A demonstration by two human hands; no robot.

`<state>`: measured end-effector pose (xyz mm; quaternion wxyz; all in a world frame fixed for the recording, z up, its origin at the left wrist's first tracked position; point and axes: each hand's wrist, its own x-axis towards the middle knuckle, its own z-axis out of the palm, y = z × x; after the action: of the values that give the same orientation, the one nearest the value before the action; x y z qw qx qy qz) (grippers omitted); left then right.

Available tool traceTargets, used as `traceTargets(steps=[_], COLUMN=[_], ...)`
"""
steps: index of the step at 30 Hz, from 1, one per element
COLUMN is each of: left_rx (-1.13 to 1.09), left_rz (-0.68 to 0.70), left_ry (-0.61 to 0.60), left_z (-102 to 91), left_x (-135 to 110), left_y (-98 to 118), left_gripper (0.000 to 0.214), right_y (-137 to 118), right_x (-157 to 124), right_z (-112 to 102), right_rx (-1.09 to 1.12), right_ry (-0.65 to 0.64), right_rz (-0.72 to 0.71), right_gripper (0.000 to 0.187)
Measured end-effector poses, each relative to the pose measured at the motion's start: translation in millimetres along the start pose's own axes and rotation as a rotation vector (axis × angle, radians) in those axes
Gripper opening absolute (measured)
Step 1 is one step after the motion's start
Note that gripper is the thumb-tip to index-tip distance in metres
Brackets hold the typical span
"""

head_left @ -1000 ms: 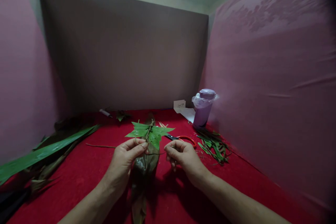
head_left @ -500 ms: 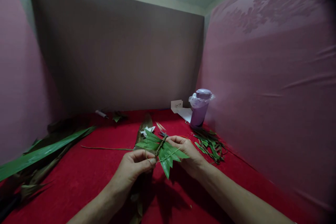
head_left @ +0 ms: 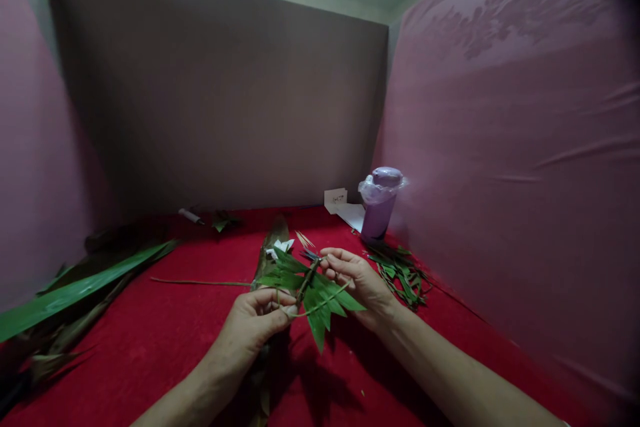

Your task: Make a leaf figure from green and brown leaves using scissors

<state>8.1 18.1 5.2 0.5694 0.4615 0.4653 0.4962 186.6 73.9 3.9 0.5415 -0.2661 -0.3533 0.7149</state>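
Observation:
A green leaf craft [head_left: 319, 303], with pointed wing-like leaf pieces spread from a narrow brownish-green middle, is held above the red cloth [head_left: 150, 347]. My left hand [head_left: 263, 315] pinches its lower end between thumb and forefinger. A thin green strip [head_left: 325, 300] runs from those fingers across the right-hand leaf pieces. My right hand [head_left: 356, 280] is at the upper end, thumb and forefinger pinched at its tip; part of its palm side is hidden behind the leaves. Just beyond the craft lie white crumpled paper [head_left: 280, 249] and several thin sticks [head_left: 304, 240].
A purple tumbler [head_left: 379, 210] with plastic wrap stands at the back right, near white papers [head_left: 351, 216]. Leaf scraps [head_left: 404, 277] are piled at right. Long leaves [head_left: 80, 293] lie at left, a white tube [head_left: 190, 215] farther back. A long stem [head_left: 200, 282] lies left of centre.
The leaf craft has tilted slightly, its lower leaf tips now lower. My right hand has shifted its fingers at the upper end, and the view has moved slightly.

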Motion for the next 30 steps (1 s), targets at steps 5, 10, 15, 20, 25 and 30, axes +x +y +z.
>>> traceTargets(steps=[5,10,15,20,25,30], left_rx=[-0.012,-0.002,0.039,0.036,0.066,0.08], left_rz=[0.012,0.012,0.029,0.031,0.028,0.041], left_ry=[-0.017,-0.022,-0.047,-0.057,-0.038,-0.032], left_z=[1.2,-0.5,-2.0,-2.5,-3.7,-5.7], left_x=[-1.1,0.3,2.9,4.1,5.8,6.8], left_y=[-0.2,-0.8,-0.5,-1.9,-3.3,-4.3], left_gripper=[0.011,0.012,0.014,0.014,0.014,0.015], right_y=[-4.4,-8.9,-9.9,-10.8,-12.6,-11.7], right_x=[1.6,2.5,2.7,1.9,2.6,2.9], right_z=[-1.7,-1.2,-1.1,-2.4,-4.2,-4.0], right_rx=[0.071,0.123,0.139,0.108,0.09,0.06], right_ry=[0.002,0.051,0.07,0.078,0.048,-0.01], right_rz=[-0.003,-0.024,-0.04,-0.054,-0.063,-0.074], right_gripper=[0.024,0.02,0.019,0.023,0.026,0.035])
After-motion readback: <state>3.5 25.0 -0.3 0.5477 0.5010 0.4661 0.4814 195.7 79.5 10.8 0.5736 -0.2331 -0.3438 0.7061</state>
